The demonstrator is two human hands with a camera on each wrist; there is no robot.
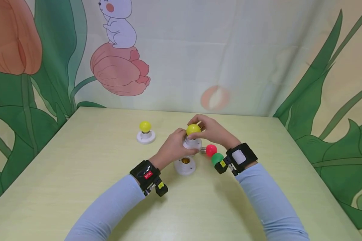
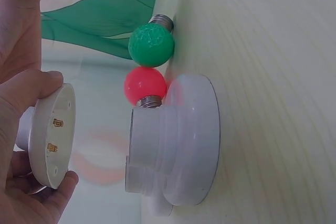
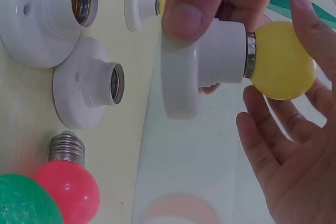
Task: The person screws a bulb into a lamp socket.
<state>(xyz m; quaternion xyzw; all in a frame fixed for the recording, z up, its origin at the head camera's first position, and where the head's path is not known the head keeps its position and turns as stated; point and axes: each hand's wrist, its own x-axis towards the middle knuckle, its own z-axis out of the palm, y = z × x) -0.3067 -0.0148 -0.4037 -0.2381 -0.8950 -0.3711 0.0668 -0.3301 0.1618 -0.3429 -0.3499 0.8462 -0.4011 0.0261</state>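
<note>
My left hand grips a white lamp holder by its round base, lifted off the table. A yellow bulb sits in its socket, with the metal collar showing at the rim. My right hand holds the yellow bulb, its thumb and fingers curved around the globe. The holder's underside, with two brass contacts, faces the left wrist view. Below the hands, two more white lamp holders stand on the table: a nearer one and a farther one, both with open sockets.
A red bulb and a green bulb lie on the table just right of the holders, touching or nearly so. Farther left, another yellow bulb stands upright in a white lamp holder. A printed curtain hangs behind the table.
</note>
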